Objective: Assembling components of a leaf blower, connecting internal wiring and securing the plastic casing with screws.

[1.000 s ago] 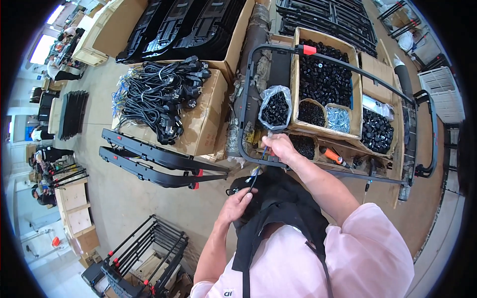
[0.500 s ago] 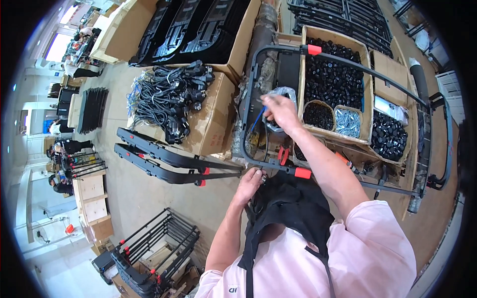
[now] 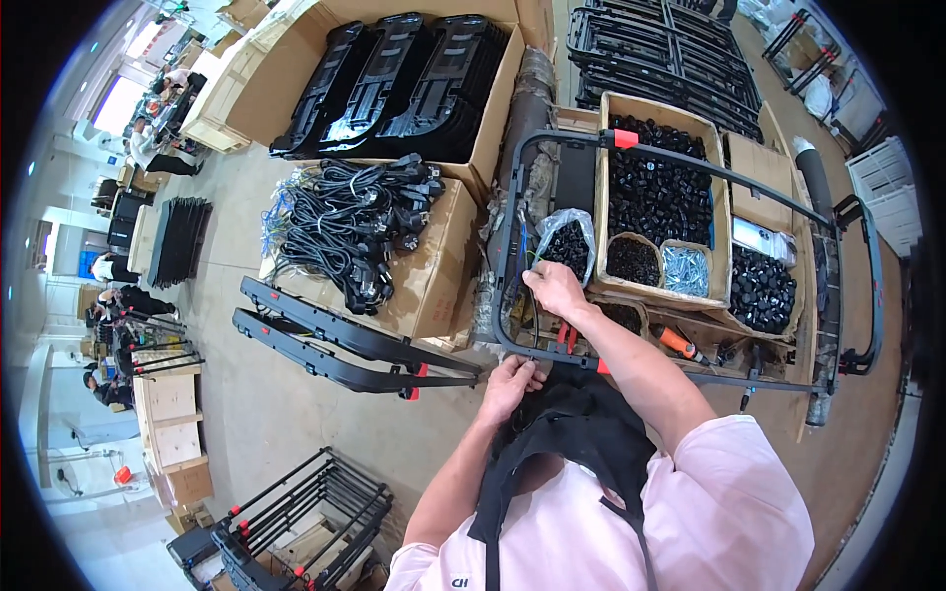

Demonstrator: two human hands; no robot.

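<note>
A black tubular frame [image 3: 509, 236] with red clips lies across the work surface in front of me. My right hand [image 3: 557, 290] is inside its left end, fingers pinched on a black power cable [image 3: 536, 317] near its thin coloured wire ends. The cable runs down toward my left hand [image 3: 506, 390]. That hand is closed at the frame's near corner, close to my apron, and grips the lower stretch of cable; its fingertips partly hide the hold. Just beyond my right hand sits a clear bag [image 3: 568, 246] of small black parts. Red-handled pliers [image 3: 567, 338] lie nearby.
Bundled power cables [image 3: 350, 227] rest on a carton [image 3: 443, 281] at left. Two curved black bars [image 3: 330, 340] jut out below them. Boxes hold black caps [image 3: 660, 187] and screws [image 3: 685, 271]. An orange-handled tool [image 3: 677, 343] lies at right. Stacked frames [image 3: 315, 502] stand lower left.
My right hand has come down and nearer, from above the bag to below it, uncovering the bag's black parts. My left hand stays by the near frame corner. The whole view has shifted slightly.
</note>
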